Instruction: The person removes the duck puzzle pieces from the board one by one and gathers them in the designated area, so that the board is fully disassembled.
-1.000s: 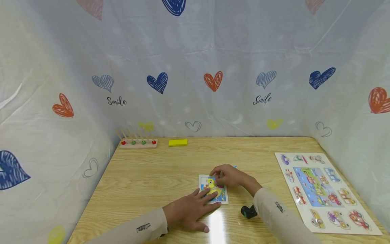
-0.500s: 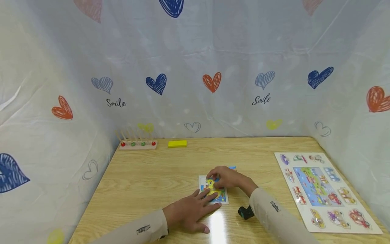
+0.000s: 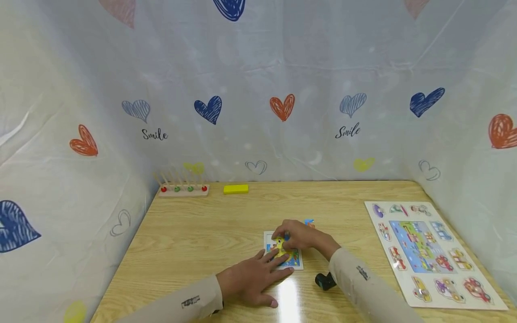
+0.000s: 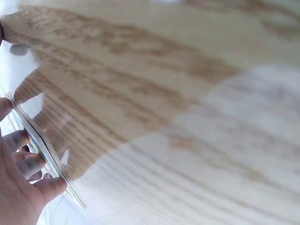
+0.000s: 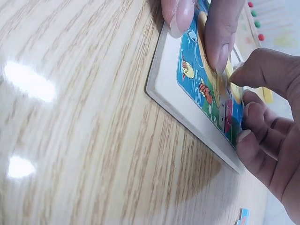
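Puzzle board [image 3: 296, 259], with its yellow duck picture, lies on the wooden table [image 3: 202, 233] directly beneath both hands, as we see it. The left hand [image 3: 258, 276] rests across its near part, fingers spread and straight, holding nothing. The right hand [image 3: 298, 234] bends over its far part, thumb and fingertips slightly apart and touching it; we cannot tell whether they pinch a piece. Just beyond the right hand we find a small blue-and-red piece [image 3: 309, 223]. Well to its right lies a larger vehicle puzzle [image 3: 405, 282]; far ahead and left of both hands, we see a yellow block [image 3: 236, 189] and a bead stand [image 3: 183, 194].
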`<state>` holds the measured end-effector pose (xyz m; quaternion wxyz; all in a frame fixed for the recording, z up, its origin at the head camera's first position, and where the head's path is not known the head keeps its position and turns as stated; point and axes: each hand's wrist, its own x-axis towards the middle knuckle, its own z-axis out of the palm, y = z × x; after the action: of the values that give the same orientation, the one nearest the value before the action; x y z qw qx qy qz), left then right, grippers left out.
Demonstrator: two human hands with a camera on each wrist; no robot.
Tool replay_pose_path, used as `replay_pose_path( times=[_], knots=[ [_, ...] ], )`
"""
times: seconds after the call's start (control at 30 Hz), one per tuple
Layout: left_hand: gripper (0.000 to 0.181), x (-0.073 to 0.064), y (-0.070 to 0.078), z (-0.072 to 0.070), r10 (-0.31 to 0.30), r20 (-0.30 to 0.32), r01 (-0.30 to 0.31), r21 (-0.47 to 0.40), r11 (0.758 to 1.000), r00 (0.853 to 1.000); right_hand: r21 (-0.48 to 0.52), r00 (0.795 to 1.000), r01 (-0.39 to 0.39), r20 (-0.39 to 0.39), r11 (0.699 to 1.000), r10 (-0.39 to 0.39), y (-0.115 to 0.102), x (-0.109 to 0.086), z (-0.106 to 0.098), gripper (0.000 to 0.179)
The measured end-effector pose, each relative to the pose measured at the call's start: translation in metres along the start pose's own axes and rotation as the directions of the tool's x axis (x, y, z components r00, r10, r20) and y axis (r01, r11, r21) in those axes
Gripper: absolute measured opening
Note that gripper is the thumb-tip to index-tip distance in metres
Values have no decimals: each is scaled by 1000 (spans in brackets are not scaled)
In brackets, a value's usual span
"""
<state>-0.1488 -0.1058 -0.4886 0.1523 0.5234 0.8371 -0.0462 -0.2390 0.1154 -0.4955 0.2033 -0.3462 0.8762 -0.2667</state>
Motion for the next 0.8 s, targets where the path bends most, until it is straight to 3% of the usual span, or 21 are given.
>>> replay_pose_path(
  times=[0.4, 0.8],
  knots=[
    [81, 0, 0, -1, -9, 2, 9, -10, 1000, 1000, 11, 999, -19, -31, 1000, 19, -2, 1, 0, 27],
    [79, 0, 0, -2, -5, 9, 6, -25, 1000, 1000, 21, 998, -56, -27, 998, 57, -3, -2, 2, 37]
  ],
)
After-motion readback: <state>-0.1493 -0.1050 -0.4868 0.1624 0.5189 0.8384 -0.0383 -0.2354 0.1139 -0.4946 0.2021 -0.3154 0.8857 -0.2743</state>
